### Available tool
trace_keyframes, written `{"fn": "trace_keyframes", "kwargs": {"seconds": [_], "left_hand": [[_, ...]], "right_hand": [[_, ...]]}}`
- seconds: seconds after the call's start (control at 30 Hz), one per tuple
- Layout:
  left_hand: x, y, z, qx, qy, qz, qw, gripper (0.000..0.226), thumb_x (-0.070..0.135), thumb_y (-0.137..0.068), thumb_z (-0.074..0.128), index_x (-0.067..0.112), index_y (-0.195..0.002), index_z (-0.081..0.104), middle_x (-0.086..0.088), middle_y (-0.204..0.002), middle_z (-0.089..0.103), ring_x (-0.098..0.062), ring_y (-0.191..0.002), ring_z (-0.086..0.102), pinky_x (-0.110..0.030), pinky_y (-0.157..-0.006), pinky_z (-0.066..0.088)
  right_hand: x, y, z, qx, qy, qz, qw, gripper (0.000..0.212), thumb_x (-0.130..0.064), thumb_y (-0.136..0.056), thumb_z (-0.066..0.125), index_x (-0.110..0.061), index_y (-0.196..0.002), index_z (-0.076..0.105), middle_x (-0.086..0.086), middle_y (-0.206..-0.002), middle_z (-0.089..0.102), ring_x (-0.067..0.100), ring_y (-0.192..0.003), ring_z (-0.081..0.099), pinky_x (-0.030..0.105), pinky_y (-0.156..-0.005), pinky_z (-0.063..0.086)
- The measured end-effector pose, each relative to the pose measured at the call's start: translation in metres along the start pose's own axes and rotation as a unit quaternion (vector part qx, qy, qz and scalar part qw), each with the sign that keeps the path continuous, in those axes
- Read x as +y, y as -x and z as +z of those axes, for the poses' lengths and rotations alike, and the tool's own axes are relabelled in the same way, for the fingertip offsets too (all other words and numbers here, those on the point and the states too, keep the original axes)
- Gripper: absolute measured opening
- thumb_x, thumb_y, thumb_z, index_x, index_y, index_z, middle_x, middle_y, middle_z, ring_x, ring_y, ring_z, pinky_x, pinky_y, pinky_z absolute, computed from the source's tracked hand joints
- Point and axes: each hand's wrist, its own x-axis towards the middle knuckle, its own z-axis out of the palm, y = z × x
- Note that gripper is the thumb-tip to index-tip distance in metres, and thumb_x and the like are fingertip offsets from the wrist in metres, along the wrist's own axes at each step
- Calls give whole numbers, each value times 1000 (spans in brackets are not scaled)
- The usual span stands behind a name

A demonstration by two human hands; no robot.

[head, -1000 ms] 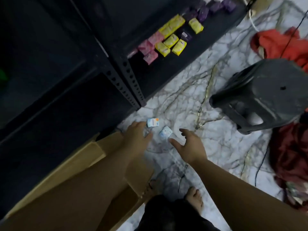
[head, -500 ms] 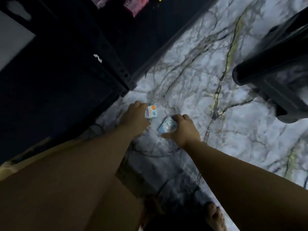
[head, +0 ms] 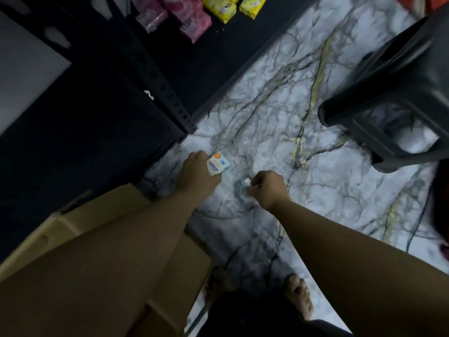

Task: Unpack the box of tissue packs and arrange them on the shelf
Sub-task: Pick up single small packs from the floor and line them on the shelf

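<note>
My left hand (head: pixel 198 175) grips a small white tissue pack with an orange dot (head: pixel 218 163) just above the marble floor. My right hand (head: pixel 268 189) is curled round a second pale blue tissue pack (head: pixel 246 183), of which only a white corner shows. The open cardboard box (head: pixel 80 221) lies at the lower left, partly under my left forearm. On the black shelf (head: pixel 213 57) at the top lie pink packs (head: pixel 192 23) and yellow packs (head: pixel 223 6).
A perforated black shelf post (head: pixel 175 110) stands just above my left hand. A dark plastic stool (head: pixel 393 98) stands on the right. Red cloth (head: pixel 437 1) shows at the top right corner. My bare foot (head: pixel 300 295) rests on the floor below.
Both hands went from reaching over the two packs on the floor to closing round them. The right-hand pack is now almost hidden in the fist. The view has tilted back up slightly.
</note>
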Motion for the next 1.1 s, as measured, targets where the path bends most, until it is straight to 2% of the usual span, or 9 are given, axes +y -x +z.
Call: {"fn": "trace_keyframes", "kwargs": {"seconds": [0.07, 0.27, 0.43, 0.5, 0.6, 0.67, 0.83, 1.0, 1.1], "left_hand": [[12, 26, -17, 7, 39, -15, 999, 49, 35, -80, 82, 10, -115, 57, -10, -119, 57, -30, -102, 61, -40, -77, 53], [42, 95, -67, 29, 95, -3, 995, 43, 33, -81, 81, 17, -111, 56, 1, -110, 49, -19, -89, 53, -32, -71, 43], [71, 163, -130, 55, 163, -5, 985, 44, 35, -76, 83, 32, -104, 49, 1, -113, 54, -22, -92, 62, -44, -74, 57], [86, 192, -162, 74, 186, -3, 980, 47, 35, -73, 84, 36, -105, 50, 3, -112, 55, -19, -92, 63, -43, -73, 56], [109, 242, -216, 119, 171, -6, 978, 50, 30, -73, 86, 24, -114, 57, 7, -111, 48, -13, -90, 55, -32, -72, 45], [122, 277, -251, 150, 180, 6, 972, 50, 30, -72, 87, 23, -113, 59, 6, -111, 50, -10, -91, 55, -32, -73, 45], [143, 367, -324, 205, 246, -5, 947, 47, 26, -69, 86, 27, -105, 57, 9, -106, 55, -8, -92, 59, -33, -76, 52], [145, 457, -378, 266, 282, -27, 922, 48, 29, -73, 87, 31, -103, 50, 12, -100, 63, -9, -92, 65, -33, -70, 55], [138, 506, -404, 307, 293, -32, 905, 49, 34, -72, 88, 32, -105, 53, 11, -103, 64, -8, -95, 64, -37, -76, 57]], "right_hand": [[-8, 24, -13, 1, -35, 18, 999, 9, -11, -83, 78, -7, -86, 70, 4, -87, 67, 21, -82, 64, 18, -56, 42], [-51, 94, -53, 38, -123, -28, 991, 21, -15, -81, 81, -18, -93, 65, -1, -82, 66, 14, -69, 58, 28, -62, 47], [-107, 165, -116, 20, -132, -70, 989, 25, -14, -85, 80, -18, -105, 67, -4, -77, 60, 11, -64, 55, 15, -55, 43], [-133, 197, -145, 18, -126, -91, 988, 23, -14, -86, 79, -19, -105, 67, -4, -76, 59, 10, -64, 53, 18, -59, 44], [-170, 249, -188, 15, -115, -124, 986, 20, -16, -87, 76, -23, -104, 66, -6, -76, 60, 7, -65, 54, 15, -57, 42], [-196, 285, -213, 14, -107, -152, 982, 15, -17, -88, 74, -23, -100, 67, -8, -76, 62, 7, -65, 56, 21, -62, 44], [-252, 374, -261, -5, -104, -229, 968, 11, -13, -90, 67, -19, -97, 72, 4, -86, 75, 30, -82, 70, 44, -74, 57], [-303, 456, -283, -42, -83, -305, 948, 17, -12, -95, 65, -21, -106, 75, -5, -96, 75, 13, -88, 70, 26, -72, 52], [-331, 494, -283, -51, -70, -348, 933, 17, -13, -94, 67, -23, -106, 75, -6, -97, 75, 14, -88, 71, 34, -75, 58]]}}
